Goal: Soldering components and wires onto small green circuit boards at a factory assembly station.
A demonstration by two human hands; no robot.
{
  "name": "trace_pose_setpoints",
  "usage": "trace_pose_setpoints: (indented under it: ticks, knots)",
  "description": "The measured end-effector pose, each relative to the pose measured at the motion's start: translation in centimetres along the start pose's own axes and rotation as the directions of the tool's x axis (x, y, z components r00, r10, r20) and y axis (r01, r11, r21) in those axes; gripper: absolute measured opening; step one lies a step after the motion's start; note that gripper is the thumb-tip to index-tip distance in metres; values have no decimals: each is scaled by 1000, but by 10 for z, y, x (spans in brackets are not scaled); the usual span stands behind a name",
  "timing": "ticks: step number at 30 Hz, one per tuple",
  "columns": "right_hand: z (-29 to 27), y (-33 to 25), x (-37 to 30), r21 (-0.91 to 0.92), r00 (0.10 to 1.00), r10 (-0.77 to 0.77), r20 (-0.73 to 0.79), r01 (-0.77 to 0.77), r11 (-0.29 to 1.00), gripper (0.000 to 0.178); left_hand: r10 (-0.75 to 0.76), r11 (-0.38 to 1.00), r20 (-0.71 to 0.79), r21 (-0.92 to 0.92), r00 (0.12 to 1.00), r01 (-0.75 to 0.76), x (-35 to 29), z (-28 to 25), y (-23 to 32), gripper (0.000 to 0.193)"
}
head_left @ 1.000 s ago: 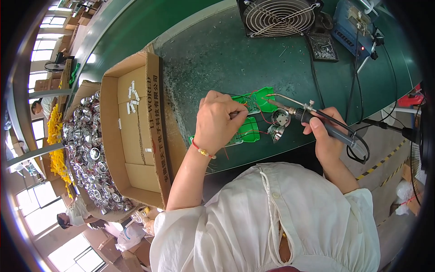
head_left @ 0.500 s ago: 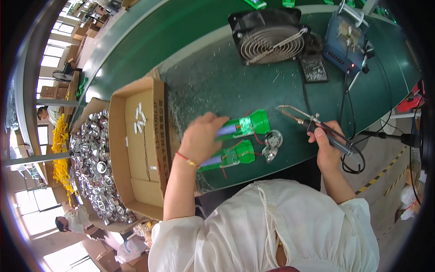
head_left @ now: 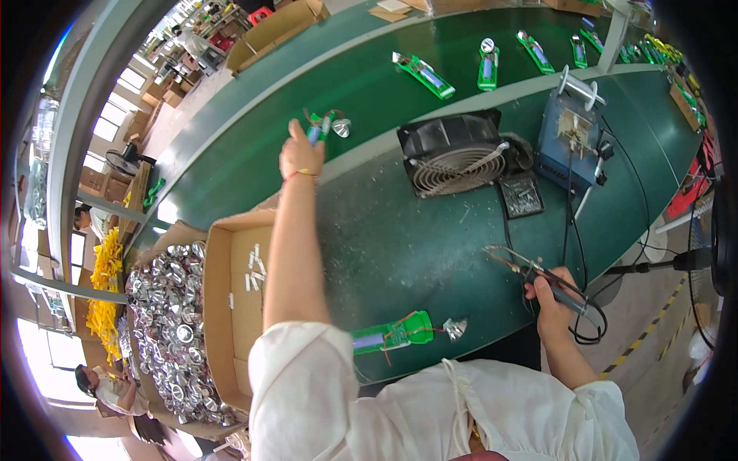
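One green casing point(head_left: 316, 133) touches the left hand point(head_left: 299, 156), grip unclear; the right hand point(head_left: 554, 309) clasps one soldering iron point(head_left: 570, 300).

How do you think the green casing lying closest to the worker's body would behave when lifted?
The green casing looks like moulded plastic, so probably stiff. The silver reflector would likely dangle, since only thin red wires appear to join it. Their slimness suggests fragile joints.

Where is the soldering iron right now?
In the head view, the soldering iron is right of centre, held in the person's right hand, below and to the right of the black fan.
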State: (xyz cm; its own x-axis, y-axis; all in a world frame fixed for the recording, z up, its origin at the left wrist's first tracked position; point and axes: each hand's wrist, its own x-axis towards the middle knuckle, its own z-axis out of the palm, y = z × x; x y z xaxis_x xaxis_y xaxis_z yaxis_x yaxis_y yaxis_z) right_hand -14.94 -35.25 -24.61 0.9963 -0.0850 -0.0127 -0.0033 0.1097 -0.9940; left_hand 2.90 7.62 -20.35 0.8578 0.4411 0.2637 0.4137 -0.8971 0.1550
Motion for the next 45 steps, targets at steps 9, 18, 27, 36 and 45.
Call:
trace_pose_setpoints:
  ticks: [9, 18, 27, 36, 45]
  knots:
    - [-8, 1, 0, -51, 1000, 3, -6, -3, 999, 13, 44, 907, 18, -420, 999, -32, -13, 48, -16, 55]
    - [-5, 5, -6, -28, 999, -21, 30, 22, 999, 11, -198, 838, 20, -516, 980, 180, -8, 62, -34, 40]
    - [8, 1, -5, -77, 1000, -23, 8, 23, 997, 12, -228, 950, 73, -201, 971, 238, -26, 22, 28, 37]
    - [6, 7, 0, -61, 1000, 21, 11, -20, 998, 12, -265, 864, 67, -427, 962, 268, -18, 44, 19, 25]
    - [9, 13, 1, -41, 999, 27, 44, -25, 999, 12, 28, 987, 131, -162, 991, -6, 5, 45, 20, 24]
